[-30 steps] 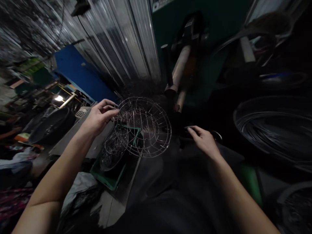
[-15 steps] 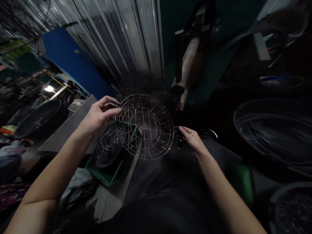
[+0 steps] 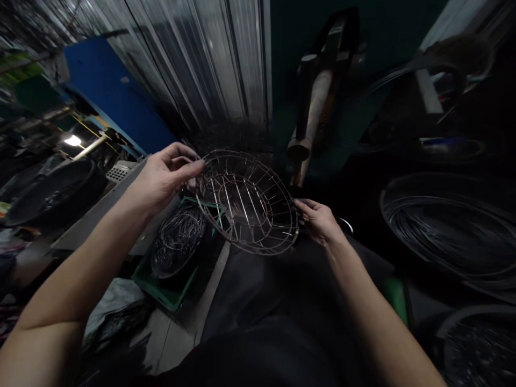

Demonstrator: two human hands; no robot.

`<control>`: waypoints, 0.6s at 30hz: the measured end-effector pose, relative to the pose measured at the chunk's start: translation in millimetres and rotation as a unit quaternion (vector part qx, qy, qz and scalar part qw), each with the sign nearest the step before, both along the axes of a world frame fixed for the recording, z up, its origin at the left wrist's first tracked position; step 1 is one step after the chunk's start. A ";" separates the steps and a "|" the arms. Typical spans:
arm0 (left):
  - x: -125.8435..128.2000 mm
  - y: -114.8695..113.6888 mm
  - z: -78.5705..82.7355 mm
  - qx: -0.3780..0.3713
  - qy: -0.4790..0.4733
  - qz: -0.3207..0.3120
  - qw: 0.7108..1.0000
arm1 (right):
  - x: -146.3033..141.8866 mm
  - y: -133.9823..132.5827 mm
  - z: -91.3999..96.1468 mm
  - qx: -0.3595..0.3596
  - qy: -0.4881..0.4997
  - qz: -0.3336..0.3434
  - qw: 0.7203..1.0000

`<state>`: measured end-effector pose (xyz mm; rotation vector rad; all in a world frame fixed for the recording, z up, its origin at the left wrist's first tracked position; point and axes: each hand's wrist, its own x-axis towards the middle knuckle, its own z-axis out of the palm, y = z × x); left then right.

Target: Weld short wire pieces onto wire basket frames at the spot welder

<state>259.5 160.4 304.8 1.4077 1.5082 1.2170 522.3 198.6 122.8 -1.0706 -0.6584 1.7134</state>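
Observation:
A round wire basket (image 3: 249, 200) with ring-shaped hoops and straight crossbars is held tilted in front of me, above my lap. My left hand (image 3: 169, 173) pinches its upper left rim between thumb and fingers. On the opposite side, my right hand (image 3: 316, 219) grips the right rim with its fingertips. Just below and left of the basket, a green crate (image 3: 171, 303) holds a dark bowl with a tangle of thin wire (image 3: 181, 234).
A machine with a light-coloured cylinder (image 3: 316, 105) stands ahead, right of a corrugated metal sheet (image 3: 226, 59). To the right are a large basin of coiled wire (image 3: 435, 231) and another dark container (image 3: 475, 344). A blue panel (image 3: 115, 91) leans at the left.
The wire basket has tilted, its right side dropping and its face looking narrower. Both hands keep their hold; my right hand has moved slightly up, closer to the rim.

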 end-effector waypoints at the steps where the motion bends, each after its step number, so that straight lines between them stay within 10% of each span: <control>1: 3.9 6.3 3.1 0.007 0.007 -0.012 1.000 | 0.3 3.2 2.2 0.003 0.002 -0.008 1.000; 18: 45.9 78.4 52.9 -0.001 0.120 -0.112 0.986 | 11.1 20.0 10.9 -0.005 0.024 -0.064 0.998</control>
